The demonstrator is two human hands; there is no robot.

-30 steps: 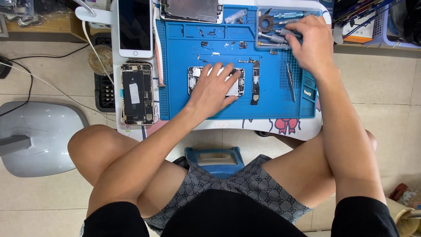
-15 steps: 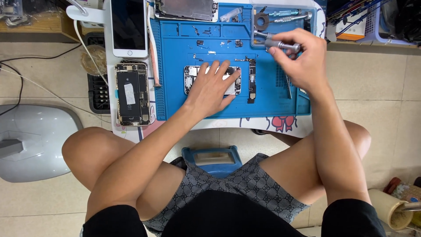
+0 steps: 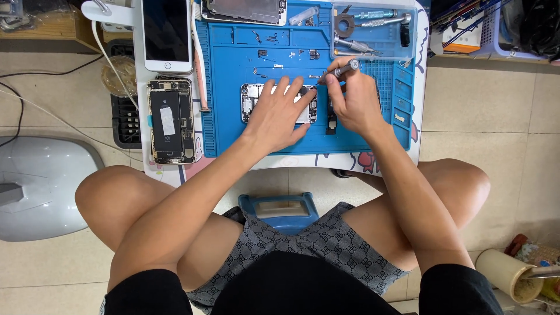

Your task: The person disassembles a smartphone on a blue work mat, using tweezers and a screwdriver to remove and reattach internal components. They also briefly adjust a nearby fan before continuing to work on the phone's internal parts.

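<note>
Under both hands, a blue silicone repair mat (image 3: 233,125) carries an opened phone chassis (image 3: 252,102); left hand (image 3: 279,116) presses flat on it, fingers spread, while right hand (image 3: 350,102) pinches a slim grey screwdriver (image 3: 337,73), tip at the chassis. Removed parts lie beyond the fingertips; disassembly looks unfinished.

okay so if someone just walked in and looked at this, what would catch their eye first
Likely the bright blue work mat on the small table, where the left hand presses on an opened phone while the right hand holds a screwdriver to it. Left of the mat lies another opened phone.
</note>
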